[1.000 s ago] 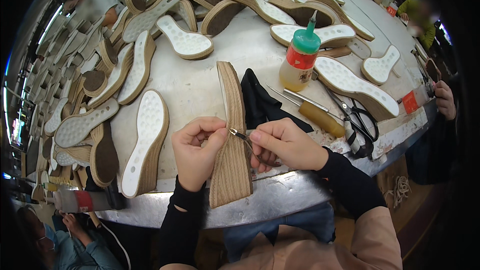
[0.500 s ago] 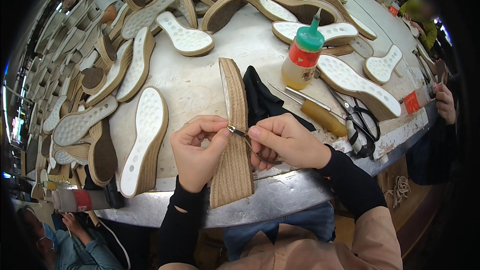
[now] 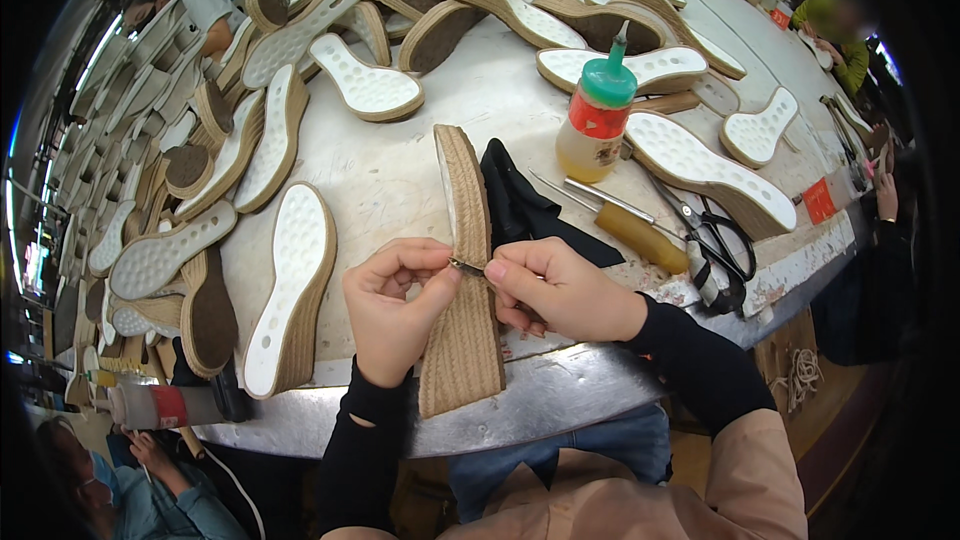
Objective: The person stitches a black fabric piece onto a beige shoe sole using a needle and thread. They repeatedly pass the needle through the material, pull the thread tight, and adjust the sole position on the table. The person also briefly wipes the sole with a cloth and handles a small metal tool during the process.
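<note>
My left hand (image 3: 396,302) pinches one end of a small metal buckle (image 3: 466,267) on a narrow dark strap, between thumb and forefinger. At its other end, the thumb and fingers of my right hand (image 3: 572,288) grip the strap. Both hands hover over a braided wedge sole (image 3: 462,350), which rests on its side close to the table's front edge. A piece of black fabric (image 3: 510,195) lies just beyond my right hand. The strap's loose end is mostly hidden behind my right fingers.
Right of the fabric stand a green-capped glue bottle (image 3: 596,125), a wooden-handled awl (image 3: 640,238) and black scissors (image 3: 722,240). A white-topped wedge sole (image 3: 292,290) lies to the left. Several more soles crowd the far side. Co-workers sit around the table (image 3: 370,165).
The buckle has turned slightly between my fingers, and the strap's hanging loop has dropped out of sight behind my right hand. My view has shifted a little.
</note>
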The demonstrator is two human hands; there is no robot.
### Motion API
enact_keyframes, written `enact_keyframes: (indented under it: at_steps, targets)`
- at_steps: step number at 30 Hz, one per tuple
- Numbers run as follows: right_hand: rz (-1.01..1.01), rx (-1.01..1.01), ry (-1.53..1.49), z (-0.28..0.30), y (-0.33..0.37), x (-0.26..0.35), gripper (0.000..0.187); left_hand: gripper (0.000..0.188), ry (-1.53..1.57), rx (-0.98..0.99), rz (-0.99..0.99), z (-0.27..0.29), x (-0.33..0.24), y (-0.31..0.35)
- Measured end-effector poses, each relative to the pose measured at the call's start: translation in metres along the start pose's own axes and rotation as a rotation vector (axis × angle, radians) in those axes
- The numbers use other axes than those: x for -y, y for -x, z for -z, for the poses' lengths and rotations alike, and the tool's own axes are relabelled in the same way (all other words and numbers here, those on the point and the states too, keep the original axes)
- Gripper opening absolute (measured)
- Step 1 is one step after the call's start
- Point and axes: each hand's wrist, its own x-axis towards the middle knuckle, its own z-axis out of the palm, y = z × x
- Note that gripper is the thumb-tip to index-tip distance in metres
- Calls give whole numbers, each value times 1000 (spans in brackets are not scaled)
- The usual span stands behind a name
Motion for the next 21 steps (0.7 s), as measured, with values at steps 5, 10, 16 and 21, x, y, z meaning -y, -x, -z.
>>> enact_keyframes:
  at_steps: [5, 10, 16, 21]
  targets:
    - [112, -40, 126, -5, 2, -6, 33, 13, 35, -36, -1, -2, 1, -1]
    - [93, 52, -229, 7, 7, 0, 35, 11, 34, -17, -4, 2, 1, -2]
    - [-19, 8, -188, 19, 11, 4, 37, 9, 42, -27, 8, 2, 1, -3]
    - [-71, 0, -139, 15, 10, 0, 37, 9, -33, -31, -21, 0, -1, 0]
